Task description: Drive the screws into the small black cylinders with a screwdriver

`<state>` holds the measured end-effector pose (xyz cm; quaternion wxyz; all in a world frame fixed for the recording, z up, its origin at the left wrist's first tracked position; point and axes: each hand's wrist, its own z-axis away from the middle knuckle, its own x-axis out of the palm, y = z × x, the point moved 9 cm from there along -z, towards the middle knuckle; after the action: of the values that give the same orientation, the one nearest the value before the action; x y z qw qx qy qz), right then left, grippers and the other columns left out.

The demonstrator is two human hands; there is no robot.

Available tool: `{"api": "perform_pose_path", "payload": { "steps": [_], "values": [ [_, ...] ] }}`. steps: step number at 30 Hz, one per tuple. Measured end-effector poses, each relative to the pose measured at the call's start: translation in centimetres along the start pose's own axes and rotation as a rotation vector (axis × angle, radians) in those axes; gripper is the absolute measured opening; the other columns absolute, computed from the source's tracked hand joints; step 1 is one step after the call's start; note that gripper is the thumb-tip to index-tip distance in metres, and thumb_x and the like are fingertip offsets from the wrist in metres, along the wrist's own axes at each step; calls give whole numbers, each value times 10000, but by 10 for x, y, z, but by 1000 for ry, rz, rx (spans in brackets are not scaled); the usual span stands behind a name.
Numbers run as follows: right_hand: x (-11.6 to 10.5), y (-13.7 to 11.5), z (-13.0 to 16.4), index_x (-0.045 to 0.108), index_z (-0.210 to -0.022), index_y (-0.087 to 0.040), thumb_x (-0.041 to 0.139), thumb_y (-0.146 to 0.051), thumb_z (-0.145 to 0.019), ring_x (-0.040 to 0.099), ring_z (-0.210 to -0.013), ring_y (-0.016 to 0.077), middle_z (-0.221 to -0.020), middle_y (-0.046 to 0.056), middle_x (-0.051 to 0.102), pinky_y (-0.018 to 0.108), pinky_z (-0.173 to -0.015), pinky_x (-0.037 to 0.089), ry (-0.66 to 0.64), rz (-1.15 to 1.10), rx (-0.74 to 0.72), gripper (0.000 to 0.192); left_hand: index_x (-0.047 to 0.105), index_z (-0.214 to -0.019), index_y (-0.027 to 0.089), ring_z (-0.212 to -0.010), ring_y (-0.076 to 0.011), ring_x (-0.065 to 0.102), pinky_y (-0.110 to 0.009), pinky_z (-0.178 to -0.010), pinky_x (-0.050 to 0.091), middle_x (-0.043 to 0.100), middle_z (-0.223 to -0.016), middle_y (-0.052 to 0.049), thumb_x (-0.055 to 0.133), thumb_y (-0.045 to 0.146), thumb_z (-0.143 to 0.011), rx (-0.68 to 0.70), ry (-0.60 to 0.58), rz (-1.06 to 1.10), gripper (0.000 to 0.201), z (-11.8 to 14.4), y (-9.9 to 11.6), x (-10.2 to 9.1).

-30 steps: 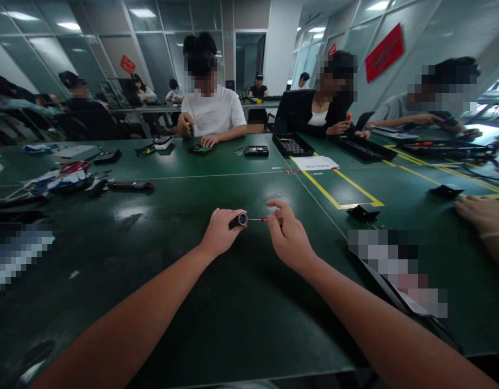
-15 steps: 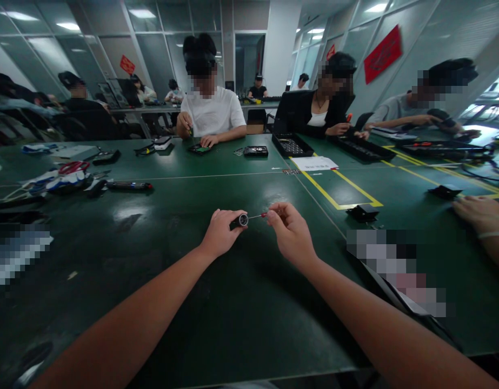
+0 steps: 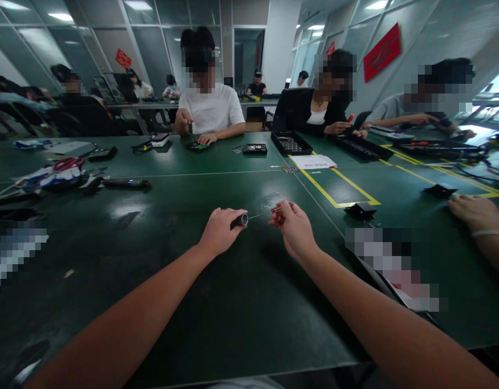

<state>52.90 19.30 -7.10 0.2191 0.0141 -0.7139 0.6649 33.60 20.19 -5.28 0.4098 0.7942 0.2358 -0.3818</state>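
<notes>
Going left to right. Far left on the green tabletop [image 3: 184, 302] I see a clutter of cables [image 3: 50, 175] with a red loop, then a dark pen-shaped tool [image 3: 125, 183] lying flat, well apart from my hands.

My left hand [image 3: 220, 233] is closed round a short black cylinder [image 3: 240, 220]; its metal-ringed round end faces right. Grip clamped on it, knuckles up, held just over the tabletop.

Change against a second ago: the thin metal rod [image 3: 259, 215] between the hands now tilts up to the right instead of lying level, and my right hand [image 3: 294, 229] has risen slightly and curled in; the red bit at the rod's end is nearly hidden under the fingertips [image 3: 278, 209]. I judge the rod is being worked out of, or turned in, the cylinder's end; which one I cannot tell. Right grip pinched on the rod's far end.

Rod: fine, shiny, straight. Cylinder: matte black, hard-looking. Tabletop: smooth, glossy, reflecting lamps.

Further right: yellow tape lines [image 3: 334, 186], a small black folded part [image 3: 359, 210], a co-worker's hand [image 3: 474, 210] resting flat.
</notes>
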Motion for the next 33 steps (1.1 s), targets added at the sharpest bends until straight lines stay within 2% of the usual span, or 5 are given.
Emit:
{"api": "perform_pose_path", "payload": {
  "steps": [6,13,17,25,33],
  "values": [
    [1,-12,2,603,-871,-219,628,-496,-879,593,-648,142,-718,-19,620,302,-613,529,-17,155,-149,278,617,-1290,286,-1159,-238,594,-571,-1191,273,683,-1205,-30,637,289,-940,0,11,8,351,2,5,-2],
    [13,-29,14,603,-928,-217,539,-460,-964,628,-683,162,-773,12,666,340,-677,515,-109,428,-325,255,626,-1272,285,-1160,-241,600,-571,-1176,288,689,-1196,-32,651,261,-929,3,47,-3,345,3,7,-6],
    [18,-29,19,605,-975,-219,538,-444,-966,663,-729,178,-815,26,690,361,-714,538,-137,454,-340,235,636,-1261,290,-1154,-248,604,-572,-1161,305,692,-1196,-40,648,254,-928,-3,63,-17,335,3,6,-9],
    [10,-25,14,586,-943,-218,529,-448,-959,646,-704,179,-789,21,672,366,-696,534,-62,432,-293,237,625,-1267,292,-1169,-249,599,-563,-1164,302,688,-1205,-33,664,275,-922,-17,42,-10,347,2,3,-3],
    [2,-39,13,564,-896,-226,514,-434,-957,610,-685,166,-771,7,645,339,-675,498,31,420,-325,222,631,-1262,260,-1133,-247,604,-553,-1132,345,691,-1189,-50,673,268,-917,-44,29,15,347,1,-2,-2]
  ]
}}
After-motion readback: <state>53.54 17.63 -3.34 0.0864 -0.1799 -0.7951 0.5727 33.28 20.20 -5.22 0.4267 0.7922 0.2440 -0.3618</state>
